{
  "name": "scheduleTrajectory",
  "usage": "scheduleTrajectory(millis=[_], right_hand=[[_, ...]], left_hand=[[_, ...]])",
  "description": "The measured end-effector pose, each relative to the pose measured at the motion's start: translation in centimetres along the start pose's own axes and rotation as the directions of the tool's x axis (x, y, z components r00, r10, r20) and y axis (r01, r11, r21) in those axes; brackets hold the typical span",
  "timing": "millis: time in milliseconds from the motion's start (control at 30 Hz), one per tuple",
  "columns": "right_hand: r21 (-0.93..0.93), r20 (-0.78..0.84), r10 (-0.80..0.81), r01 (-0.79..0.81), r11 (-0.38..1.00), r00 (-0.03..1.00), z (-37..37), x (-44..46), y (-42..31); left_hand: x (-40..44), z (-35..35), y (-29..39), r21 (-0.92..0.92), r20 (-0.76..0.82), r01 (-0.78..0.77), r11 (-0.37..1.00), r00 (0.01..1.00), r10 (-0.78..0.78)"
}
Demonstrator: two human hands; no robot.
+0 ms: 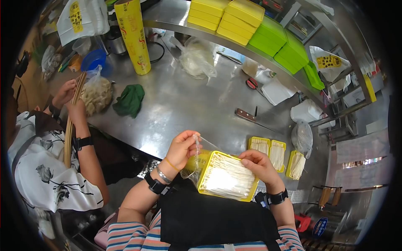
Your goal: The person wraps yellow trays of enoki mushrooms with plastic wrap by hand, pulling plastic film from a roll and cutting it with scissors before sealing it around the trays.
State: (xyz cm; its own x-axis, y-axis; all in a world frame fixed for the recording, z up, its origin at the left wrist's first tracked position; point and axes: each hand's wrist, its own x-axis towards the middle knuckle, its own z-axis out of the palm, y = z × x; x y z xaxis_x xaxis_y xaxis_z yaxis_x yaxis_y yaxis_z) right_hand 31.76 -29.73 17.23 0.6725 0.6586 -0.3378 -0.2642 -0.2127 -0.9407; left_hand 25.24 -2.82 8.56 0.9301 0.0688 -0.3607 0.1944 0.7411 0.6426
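My right hand (257,164) grips the right edge of a yellow tray (204,184), thumb over the rim. Thin white strands (230,173), resembling enoki mushrooms, fill the tray side by side, with a bright glare across them. My left hand (182,146) pinches the edge of a clear plastic film (197,154), raised beside the tray's left end. Partly hidden behind the tray is a yellow roll of film (197,162). Several white strands also lie in three smaller-looking yellow trays (278,142) to the right of my right hand.
A brown-handled knife (247,115) and red-handled scissors (252,83) lie on the steel table (176,104). A green cloth (129,101) and a tall yellow roll (133,37) are at left. Beside me, another person (63,167) holds a bundle of sticks. Yellow boxes (240,21) line the shelf.
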Motion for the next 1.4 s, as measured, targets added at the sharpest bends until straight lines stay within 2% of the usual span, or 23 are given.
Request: scheduleTrajectory(millis=[133,167,233,300,333,400,433,467,567,667,767,833,867,933,967,1033,1067,1100,1133,1200,1267,1333,1400], right_hand=[[0.001,-0.015,-0.007,0.007,1.000,1.000,0.0,0.2,0.3],[0.004,-0.022,-0.007,0.007,1.000,1.000,-0.1,0.2,0.3],[0.002,-0.024,-0.003,0.003,1.000,1.000,-0.1,0.3,0.3],[0.000,-0.016,0.002,-0.002,1.000,1.000,-0.1,0.5,0.3],[0.003,-0.015,-0.003,0.003,1.000,1.000,0.0,0.5,0.2],[0.007,-0.018,-0.010,0.010,1.000,1.000,0.0,0.4,0.2],[0.004,-0.026,-0.002,0.002,1.000,1.000,0.0,0.3,0.3],[0.002,-0.035,0.005,-0.005,1.000,0.999,0.0,0.3,0.4],[-0.028,-0.039,-0.019,0.018,0.999,0.999,0.0,0.4,0.6],[0.016,-0.038,0.005,-0.004,1.000,0.999,-0.1,0.4,0.9],[0.020,-0.049,0.003,-0.002,1.000,0.999,-0.1,0.4,1.0],[0.017,-0.051,-0.001,0.002,1.000,0.999,-0.2,0.4,1.2],[0.015,-0.054,-0.006,0.006,1.000,0.999,-0.2,0.3,1.3],[0.018,-0.067,-0.015,0.017,1.000,0.998,-0.1,0.1,1.1],[0.018,-0.079,-0.024,0.026,1.000,0.997,0.0,-0.1,1.0],[0.016,-0.103,-0.022,0.024,1.000,0.994,0.2,-0.6,0.5],[0.016,-0.124,-0.019,0.021,1.000,0.992,0.3,-0.7,0.4],[0.014,-0.128,-0.022,0.024,1.000,0.992,0.5,-0.7,0.5],[0.039,-0.144,-0.033,0.039,0.998,0.989,0.7,-0.8,0.5],[0.058,-0.164,-0.048,0.058,0.997,0.985,1.1,-1.0,0.7],[0.074,-0.218,-0.049,0.066,0.995,0.975,1.3,-1.1,1.1],[0.084,-0.225,-0.042,0.062,0.994,0.973,1.0,-1.2,2.0],[0.095,-0.231,-0.034,0.058,0.994,0.972,0.9,-1.3,2.4]], left_hand=[[-1.7,0.3,2.0,-0.038,-0.063,0.082,0.996,0.994,-0.085],[-2.3,0.9,2.5,0.050,0.010,0.272,0.961,0.962,-0.273],[-2.7,0.4,2.0,0.148,0.064,0.440,0.886,0.890,-0.452],[-2.6,-0.8,1.0,0.075,0.370,0.333,0.940,0.866,-0.336],[-3.0,-0.7,1.1,0.075,0.369,0.332,0.940,0.867,-0.336],[-3.9,0.0,1.6,0.006,0.096,0.017,1.000,0.995,-0.017],[-3.7,-1.0,1.4,-0.010,0.080,-0.086,0.996,0.993,0.087],[-3.5,-0.8,1.4,-0.007,0.082,-0.088,0.996,0.993,0.088],[-3.8,0.2,1.5,0.044,0.047,-0.330,0.943,0.943,0.328],[-4.0,1.1,2.4,0.071,0.228,-0.311,0.948,0.930,0.288],[-4.0,1.3,2.3,0.313,0.228,-0.389,0.867,0.916,0.329],[-4.0,1.3,1.8,0.630,0.198,-0.474,0.615,0.864,0.463],[-3.9,1.2,1.7,0.631,0.200,-0.474,0.614,0.864,0.462],[-3.9,1.3,1.6,0.771,0.224,-0.466,0.434,0.837,0.500],[-3.9,1.5,1.6,0.770,0.227,-0.468,0.433,0.836,0.500],[-4.0,2.2,1.6,0.587,0.117,-0.340,0.735,0.934,0.339],[-3.6,2.0,1.3,0.586,0.123,-0.343,0.734,0.933,0.339],[-2.9,1.8,0.8,0.404,0.069,-0.146,0.903,0.989,0.129],[-2.4,1.7,0.5,0.194,0.063,0.082,0.978,0.993,-0.096],[-1.1,1.8,-1.1,0.158,0.030,0.137,0.978,0.989,-0.143],[0.5,1.6,-3.4,0.087,0.103,0.163,0.983,0.980,-0.171],[0.0,4.0,-3.5,0.171,0.131,0.116,0.978,0.982,-0.139],[-0.2,4.9,-2.7,0.118,0.355,0.222,0.968,0.901,-0.249]])
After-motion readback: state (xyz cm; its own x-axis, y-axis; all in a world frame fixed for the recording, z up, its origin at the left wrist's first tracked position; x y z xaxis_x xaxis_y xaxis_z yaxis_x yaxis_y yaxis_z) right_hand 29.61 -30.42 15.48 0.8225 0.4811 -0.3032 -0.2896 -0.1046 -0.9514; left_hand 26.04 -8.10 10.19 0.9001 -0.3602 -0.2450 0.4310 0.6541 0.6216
